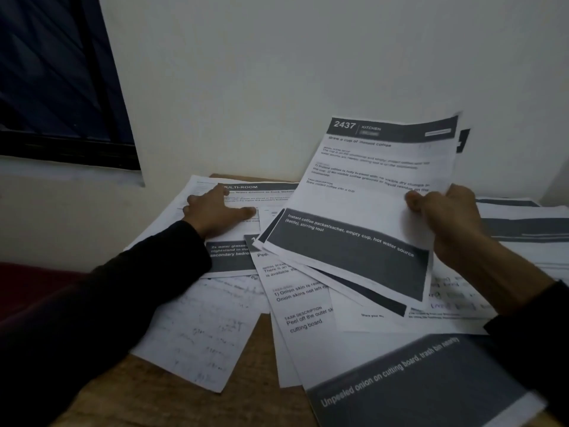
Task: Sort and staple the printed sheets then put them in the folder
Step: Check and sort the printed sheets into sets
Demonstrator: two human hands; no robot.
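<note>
Printed sheets lie scattered over a wooden table (172, 396). My right hand (446, 217) grips a small bundle of sheets by its right edge and holds it tilted above the table; the top sheet, headed "2437 KITCHEN" (363, 192), is about instant coffee. My left hand (215, 211) rests flat, fingers spread, on a "MULTI-ROOM" sheet (246, 189) at the back left. An onion-peeling sheet (308, 318) lies in the middle, partly under the held bundle. No stapler or folder is in view.
A handwritten page (200, 334) lies at the front left, overhanging other sheets. A stack of printed sheets (523, 223) sits at the right by the wall. A sheet with a dark band (415, 383) lies at the front right. The wall is just behind; a dark window (55, 81) is left.
</note>
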